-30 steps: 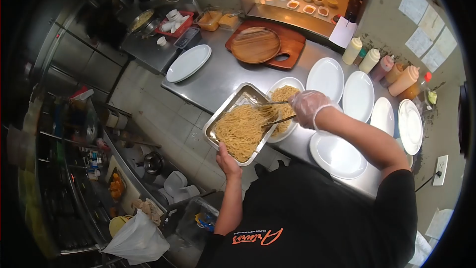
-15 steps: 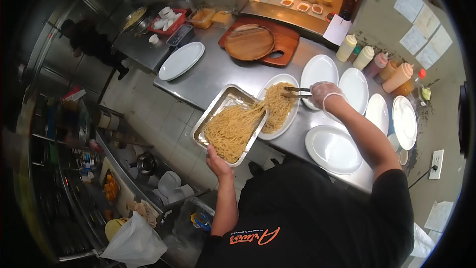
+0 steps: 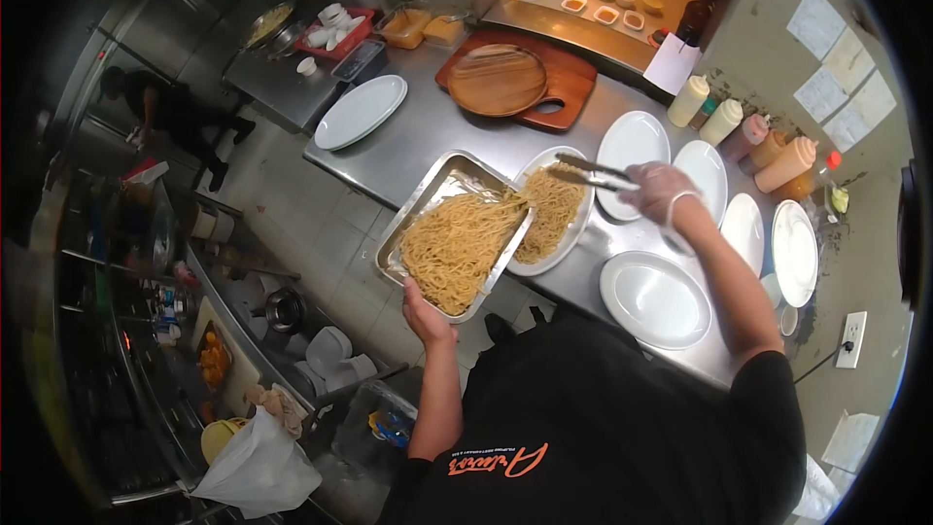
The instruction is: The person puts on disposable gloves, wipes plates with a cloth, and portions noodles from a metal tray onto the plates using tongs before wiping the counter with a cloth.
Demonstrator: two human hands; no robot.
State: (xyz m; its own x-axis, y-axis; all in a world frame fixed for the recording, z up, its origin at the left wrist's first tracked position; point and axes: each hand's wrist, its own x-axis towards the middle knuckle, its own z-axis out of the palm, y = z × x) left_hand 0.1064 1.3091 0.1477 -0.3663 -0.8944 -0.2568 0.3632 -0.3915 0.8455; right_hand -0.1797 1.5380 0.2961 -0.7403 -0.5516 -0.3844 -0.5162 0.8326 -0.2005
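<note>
My left hand point(image 3: 428, 313) grips the near edge of a metal tray point(image 3: 391, 251), holding it tilted beside the counter. Noodles point(image 3: 452, 258) lie heaped in the tray, and some strands hang over its right side toward an oval white plate point(image 3: 533, 265). That plate carries its own pile of noodles point(image 3: 549, 214). In a clear plastic glove, my right hand point(image 3: 659, 192) is closed on metal tongs point(image 3: 595, 173). The tongs' tips are above the far end of the plated noodles, with no food visible between them.
Several white oval plates, one nearest me point(image 3: 656, 299), stand on the steel counter point(image 3: 408, 160). A round wooden plate point(image 3: 498, 81) rests on a wooden board point(image 3: 573, 87) behind. Squeeze bottles point(image 3: 721, 122) line the wall. Another person point(image 3: 175, 112) bends at the far left.
My right hand has raised the tongs from the plated noodles and shifted slightly right. The tray stays in my left hand. The person at the left has moved and bends lower.
</note>
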